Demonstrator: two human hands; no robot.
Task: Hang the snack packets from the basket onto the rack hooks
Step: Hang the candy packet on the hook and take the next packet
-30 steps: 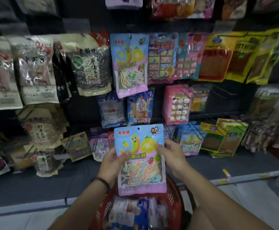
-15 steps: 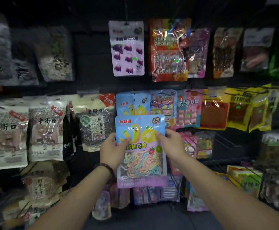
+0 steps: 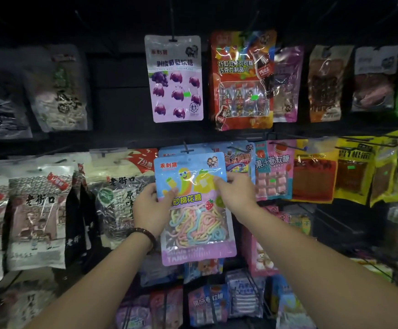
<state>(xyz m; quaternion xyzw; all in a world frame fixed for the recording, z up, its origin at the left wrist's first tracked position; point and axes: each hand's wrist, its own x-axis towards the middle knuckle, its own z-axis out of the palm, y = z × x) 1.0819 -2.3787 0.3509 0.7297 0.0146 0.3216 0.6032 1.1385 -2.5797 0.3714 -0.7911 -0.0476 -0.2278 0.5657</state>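
One dark rack (image 3: 112,96) holds many hung snack bags. One candy packet (image 3: 194,210) sits upright with its hang hole just below the hook (image 3: 187,149). It has a blue top, a lilac base and a clear window showing pastel ropes. Two hands grasp it: the left hand (image 3: 150,210) pinches the left edge, the right hand (image 3: 238,191) the right edge. One matching packet (image 3: 169,155) hangs on the hook.

Top row, centre: lilac plastic pouch printed with purple grapes (image 3: 175,79), hung flat. Just beside it on the right: glossy red-orange pouch showing cola-bottle sweets (image 3: 242,79), then brown see-through pouch (image 3: 327,84). Middle row, right: pink-and-blue pouch of pink cubes (image 3: 272,169), next to yellow packets of red-brown strips (image 3: 354,169). Middle row, left: silver-white printed seed bags (image 3: 39,210), beside narrow black packets (image 3: 74,222). Upper-left items too dim to identify.
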